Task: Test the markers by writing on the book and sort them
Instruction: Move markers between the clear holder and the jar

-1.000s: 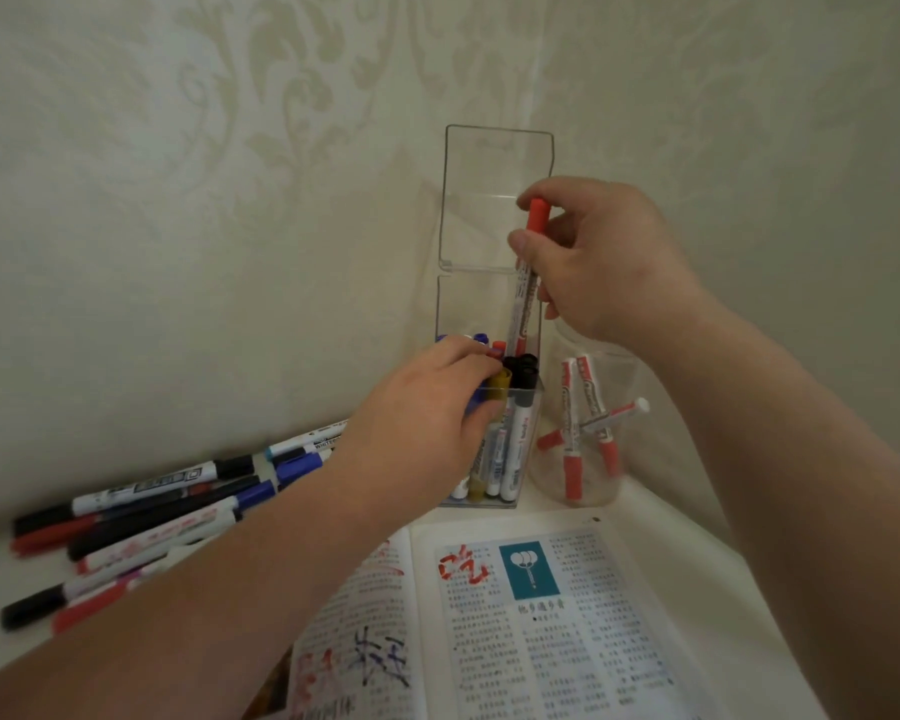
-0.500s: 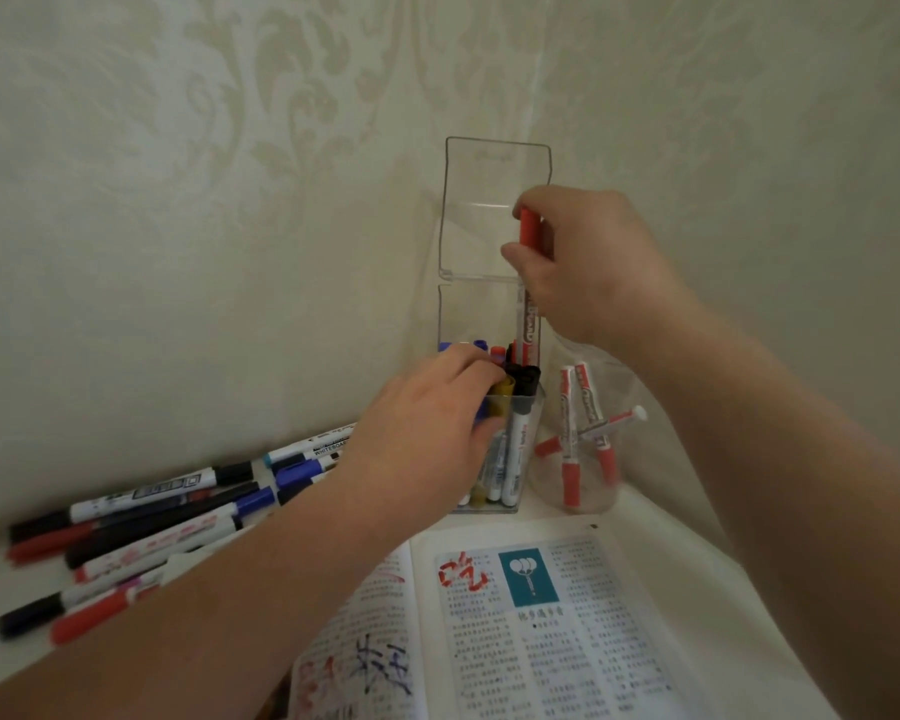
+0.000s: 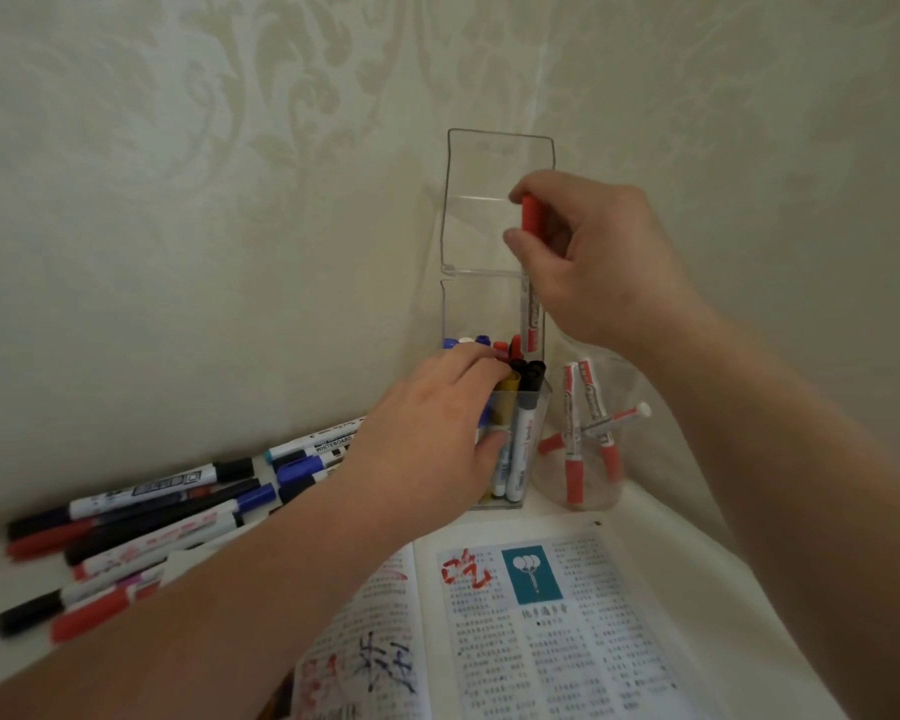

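Note:
My right hand (image 3: 588,262) pinches a red-capped white marker (image 3: 531,283) upright, its lower end inside the clear rectangular box (image 3: 494,298) in the wall corner. Several markers with blue, red, black and yellow caps stand in that box. My left hand (image 3: 427,439) grips the box's front left side, thumb on the front wall and fingers over the rim. An open book (image 3: 531,626) with red and dark scribbles lies in front. Several loose markers (image 3: 146,506) lie in a pile at the left.
A clear round jar (image 3: 588,433) with several red-capped markers stands right of the box. Patterned walls meet in a corner behind the box. The white table surface (image 3: 697,553) runs along the right wall.
My right hand has lowered the red-capped marker further into the clear box. My left hand has kept its hold on the box.

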Demonstrator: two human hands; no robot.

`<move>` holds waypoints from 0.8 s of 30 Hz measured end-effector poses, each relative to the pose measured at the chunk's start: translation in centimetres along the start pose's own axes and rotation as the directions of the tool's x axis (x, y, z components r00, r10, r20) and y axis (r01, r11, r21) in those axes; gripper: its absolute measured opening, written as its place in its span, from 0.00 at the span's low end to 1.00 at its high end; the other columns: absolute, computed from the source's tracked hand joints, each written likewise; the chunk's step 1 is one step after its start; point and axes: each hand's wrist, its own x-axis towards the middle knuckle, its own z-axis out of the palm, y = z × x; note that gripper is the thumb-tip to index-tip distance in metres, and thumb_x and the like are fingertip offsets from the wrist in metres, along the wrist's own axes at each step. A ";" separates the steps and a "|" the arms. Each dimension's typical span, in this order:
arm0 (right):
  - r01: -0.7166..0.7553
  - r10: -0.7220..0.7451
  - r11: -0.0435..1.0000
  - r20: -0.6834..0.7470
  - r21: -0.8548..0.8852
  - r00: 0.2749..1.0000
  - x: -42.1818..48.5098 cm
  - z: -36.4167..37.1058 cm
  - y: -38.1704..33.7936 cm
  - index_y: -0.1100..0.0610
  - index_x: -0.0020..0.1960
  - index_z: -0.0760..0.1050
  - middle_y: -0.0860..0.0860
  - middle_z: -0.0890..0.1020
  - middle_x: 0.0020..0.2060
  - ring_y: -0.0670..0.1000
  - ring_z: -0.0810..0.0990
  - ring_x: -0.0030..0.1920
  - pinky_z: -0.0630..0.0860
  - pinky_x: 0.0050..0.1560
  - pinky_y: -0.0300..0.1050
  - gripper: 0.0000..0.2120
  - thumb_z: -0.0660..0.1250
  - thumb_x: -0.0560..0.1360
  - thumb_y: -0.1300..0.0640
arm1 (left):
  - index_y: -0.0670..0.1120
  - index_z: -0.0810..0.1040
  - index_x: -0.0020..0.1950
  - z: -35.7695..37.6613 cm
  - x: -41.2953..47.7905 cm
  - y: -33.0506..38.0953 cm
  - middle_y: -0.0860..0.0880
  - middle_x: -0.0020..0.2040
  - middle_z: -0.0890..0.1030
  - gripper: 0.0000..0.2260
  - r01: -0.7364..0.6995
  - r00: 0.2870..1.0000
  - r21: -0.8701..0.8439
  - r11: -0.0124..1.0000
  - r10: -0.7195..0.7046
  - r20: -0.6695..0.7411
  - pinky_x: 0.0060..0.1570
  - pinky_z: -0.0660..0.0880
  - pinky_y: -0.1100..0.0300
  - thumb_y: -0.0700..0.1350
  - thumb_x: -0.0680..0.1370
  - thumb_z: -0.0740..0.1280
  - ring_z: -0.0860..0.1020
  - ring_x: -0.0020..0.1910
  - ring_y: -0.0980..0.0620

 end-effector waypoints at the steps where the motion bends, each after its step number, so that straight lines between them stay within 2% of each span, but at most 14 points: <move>1: 0.006 -0.006 1.000 0.032 -0.009 0.999 -0.1 0.3 -0.1 0.55 0.61 0.79 0.40 0.74 0.36 0.39 0.72 0.34 0.72 0.39 0.38 0.11 0.69 0.80 0.55 | 0.54 0.67 0.74 0.0 0.0 0.0 0.57 0.73 0.68 0.24 0.000 1.000 0.001 1.000 0.000 -0.003 0.69 0.65 0.59 0.52 0.79 0.68 0.66 0.70 0.56; 4: -0.005 0.006 1.000 0.126 -0.009 0.992 -0.3 1.0 -0.5 0.52 0.63 0.78 0.45 0.77 0.40 0.39 0.74 0.35 0.73 0.42 0.40 0.12 0.69 0.80 0.55 | 0.55 0.67 0.73 0.2 -0.1 -0.1 0.58 0.72 0.68 0.24 0.000 1.000 0.001 1.000 0.000 -0.004 0.68 0.67 0.58 0.52 0.79 0.69 0.66 0.69 0.57; 6: -0.095 0.090 0.995 0.144 0.024 0.985 0.2 1.2 -0.5 0.50 0.61 0.79 0.47 0.80 0.42 0.44 0.80 0.37 0.78 0.43 0.43 0.11 0.68 0.80 0.55 | 0.55 0.67 0.73 0.2 -0.1 -0.1 0.57 0.72 0.68 0.24 -0.005 1.000 0.001 1.000 0.005 -0.005 0.67 0.68 0.58 0.52 0.78 0.69 0.67 0.69 0.56; 9: -0.318 0.313 0.944 0.059 0.093 0.948 1.0 1.2 0.4 0.53 0.59 0.80 0.52 0.83 0.43 0.55 0.85 0.42 0.83 0.47 0.53 0.10 0.67 0.79 0.55 | 0.55 0.65 0.74 0.2 -0.1 -0.3 0.58 0.73 0.66 0.24 -0.008 1.000 -0.001 1.000 0.008 0.001 0.68 0.66 0.59 0.52 0.79 0.68 0.64 0.70 0.57; 11: -0.370 0.370 0.928 0.004 0.030 0.929 1.0 0.9 0.8 0.56 0.56 0.79 0.54 0.82 0.41 0.58 0.84 0.43 0.83 0.47 0.57 0.09 0.65 0.79 0.54 | 0.55 0.64 0.76 0.3 -0.2 -0.3 0.58 0.75 0.64 0.25 -0.003 1.000 -0.003 1.000 0.003 0.018 0.70 0.64 0.60 0.53 0.80 0.67 0.62 0.72 0.58; 12: -0.360 0.361 0.932 0.014 -0.029 0.933 0.9 0.6 0.8 0.57 0.56 0.79 0.54 0.82 0.40 0.57 0.84 0.42 0.82 0.47 0.55 0.09 0.65 0.79 0.53 | 0.54 0.64 0.75 0.3 -0.2 -0.2 0.58 0.74 0.64 0.25 -0.001 1.000 -0.002 1.000 0.001 0.022 0.70 0.64 0.58 0.53 0.79 0.67 0.63 0.72 0.57; 14: -0.309 0.311 0.951 0.078 -0.031 0.947 0.8 0.1 0.2 0.55 0.55 0.78 0.51 0.81 0.39 0.53 0.83 0.38 0.81 0.41 0.47 0.07 0.66 0.80 0.54 | 0.54 0.65 0.74 0.2 -0.1 -0.1 0.56 0.72 0.67 0.25 -0.008 1.000 0.044 0.999 0.007 0.014 0.69 0.64 0.54 0.55 0.78 0.67 0.65 0.70 0.55; 17: -0.313 0.283 0.936 0.186 0.160 0.941 0.7 -0.1 -0.1 0.55 0.54 0.77 0.55 0.82 0.36 0.48 0.81 0.26 0.78 0.27 0.42 0.03 0.67 0.81 0.57 | 0.52 0.70 0.70 -0.2 0.7 0.4 0.54 0.67 0.72 0.24 -0.021 0.998 0.179 0.984 0.031 -0.057 0.65 0.58 0.51 0.61 0.78 0.63 0.68 0.67 0.52; 19: -0.314 0.303 0.927 0.084 0.204 0.949 0.5 -0.2 0.6 0.56 0.53 0.75 0.57 0.82 0.36 0.52 0.82 0.28 0.80 0.27 0.49 0.03 0.66 0.81 0.56 | 0.52 0.74 0.65 -0.7 1.8 0.8 0.53 0.61 0.75 0.23 -0.002 0.998 0.231 0.973 0.016 -0.056 0.63 0.58 0.52 0.65 0.78 0.58 0.69 0.64 0.51; 21: -0.267 0.295 0.940 -0.112 0.212 0.949 0.3 -0.4 1.3 0.53 0.52 0.74 0.56 0.83 0.38 0.56 0.83 0.34 0.81 0.34 0.55 0.02 0.66 0.81 0.55 | 0.51 0.76 0.58 -1.1 3.2 1.2 0.52 0.54 0.76 0.23 0.017 1.000 0.278 0.960 -0.017 -0.004 0.61 0.59 0.53 0.67 0.78 0.57 0.72 0.59 0.50; 24: -0.200 0.280 0.931 -0.249 0.305 0.927 0.4 -0.5 1.3 0.50 0.51 0.73 0.53 0.82 0.38 0.57 0.83 0.36 0.80 0.38 0.56 0.03 0.67 0.80 0.55 | 0.49 0.73 0.53 -1.7 5.4 2.1 0.50 0.47 0.75 0.26 0.003 0.993 0.379 0.926 -0.048 0.109 0.60 0.64 0.51 0.71 0.76 0.58 0.73 0.49 0.48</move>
